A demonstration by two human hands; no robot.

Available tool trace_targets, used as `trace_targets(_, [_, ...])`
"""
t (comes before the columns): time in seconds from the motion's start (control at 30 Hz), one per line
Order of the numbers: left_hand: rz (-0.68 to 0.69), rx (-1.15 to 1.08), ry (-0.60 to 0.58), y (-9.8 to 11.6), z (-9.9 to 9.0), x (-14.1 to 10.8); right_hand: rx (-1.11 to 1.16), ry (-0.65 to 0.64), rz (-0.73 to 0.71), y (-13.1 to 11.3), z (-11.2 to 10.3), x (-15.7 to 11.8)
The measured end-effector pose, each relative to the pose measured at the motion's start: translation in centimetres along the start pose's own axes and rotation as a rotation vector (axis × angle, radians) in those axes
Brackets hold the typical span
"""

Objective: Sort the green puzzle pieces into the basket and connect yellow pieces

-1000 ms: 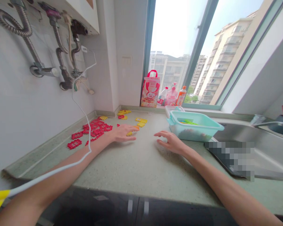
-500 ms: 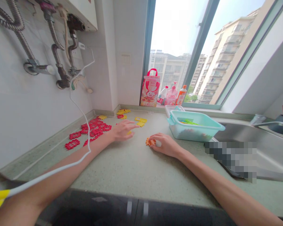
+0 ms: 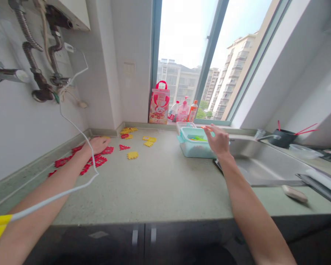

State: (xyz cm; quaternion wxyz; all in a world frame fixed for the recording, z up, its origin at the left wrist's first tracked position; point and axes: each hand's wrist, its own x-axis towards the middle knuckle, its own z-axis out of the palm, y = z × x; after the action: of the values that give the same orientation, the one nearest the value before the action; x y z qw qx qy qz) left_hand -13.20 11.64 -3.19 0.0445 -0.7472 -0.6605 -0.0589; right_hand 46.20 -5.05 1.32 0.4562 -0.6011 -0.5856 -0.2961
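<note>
My right grip [image 3: 219, 140] is raised at about 12 o'clock, its thumb and fingertips closed on a small orange interlocking piece [image 3: 206, 128], just above the near rim of a teal plastic basket [image 3: 194, 148]. The basket stands on the speckled green desk [image 3: 157, 187], and green and yellow bits [image 3: 196, 138] lie inside it. A clear lidded box [image 3: 185, 126] sits just behind it. My left grip [image 3: 96, 145] lies palm down at about 11 o'clock on a loose spread of red interlocking pieces [image 3: 98, 161], near the wall. I cannot tell whether it is closed on one of them. A white cable [image 3: 71, 193] runs across my left forearm. Yellow interlocking pieces [image 3: 132, 155] lie scattered between my two hands, with a few more toward the back corner. At 12 o'clock, a printed red-handled bag [image 3: 159, 106] and some plastic bottles [image 3: 183, 112] stand on the window ledge. At about 2 o'clock are a steel sink [image 3: 264, 162] and its faucet [image 3: 267, 137], with a dark pot holding red chopsticks [image 3: 284, 138] beyond them.
</note>
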Motion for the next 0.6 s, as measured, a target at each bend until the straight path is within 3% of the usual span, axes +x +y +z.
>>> trace_targets(0.1, [0.036, 0.012, 0.026, 1.1, -0.7, -0.8, -0.096, -0.010, 0.100, 0.9, 0.0, -0.1])
trace_targets(0.17, [0.082, 0.013, 0.042, 1.7, -1.0, -1.3, -0.096, 0.020, 0.087, 0.4, -0.1, -0.2])
trace_targets(0.33, [0.256, 0.005, 0.059, 4.2, -1.3, -2.5, 0.018, 0.029, -0.172, -3.9, 0.2, -1.1])
trace_targets(0.47, [0.446, -0.027, 0.074, 7.6, -1.4, -3.8, 0.184, -0.147, -0.403, -8.4, 1.5, -3.3])
trace_targets(0.6, [0.668, -0.076, 0.109, 11.3, -1.3, -5.6, 0.318, -0.404, -0.477, -11.5, 3.7, -6.1])
